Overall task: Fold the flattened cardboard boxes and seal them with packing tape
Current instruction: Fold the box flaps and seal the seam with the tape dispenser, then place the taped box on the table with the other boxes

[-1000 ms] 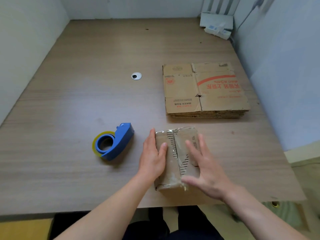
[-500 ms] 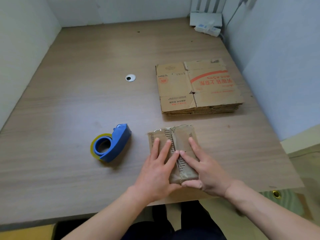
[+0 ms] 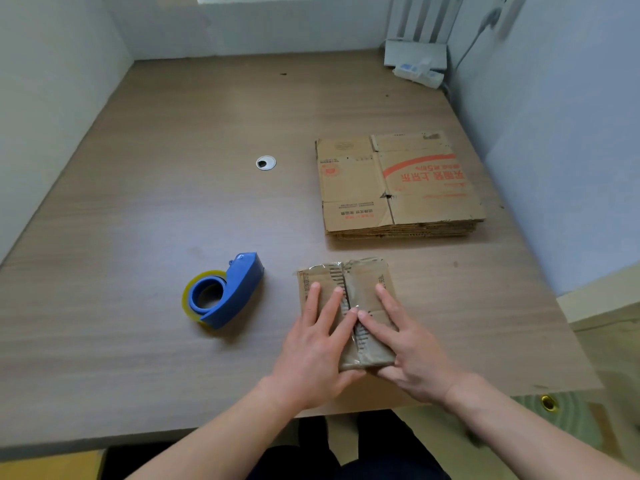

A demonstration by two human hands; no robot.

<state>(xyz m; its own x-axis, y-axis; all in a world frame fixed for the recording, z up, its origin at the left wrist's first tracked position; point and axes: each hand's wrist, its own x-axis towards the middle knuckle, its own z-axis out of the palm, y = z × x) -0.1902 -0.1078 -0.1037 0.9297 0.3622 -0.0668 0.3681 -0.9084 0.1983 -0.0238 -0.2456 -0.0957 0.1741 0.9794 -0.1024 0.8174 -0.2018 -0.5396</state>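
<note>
Pressing tape flat along box point(image 3: 360, 292) seam, left hand point(image 3: 311, 355) and right hand point(image 3: 412, 355) open, fingertips meeting; next probably grab flat stack point(image 3: 398, 185).

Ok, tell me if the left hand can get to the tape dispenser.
Probably yes: the left hand lies flat on the box, the tape dispenser sits just left, bare table between.

Both hands point(image 3: 363, 344) slid inward (fingertips meeting) over the box point(image 3: 348, 289) seam.
</note>
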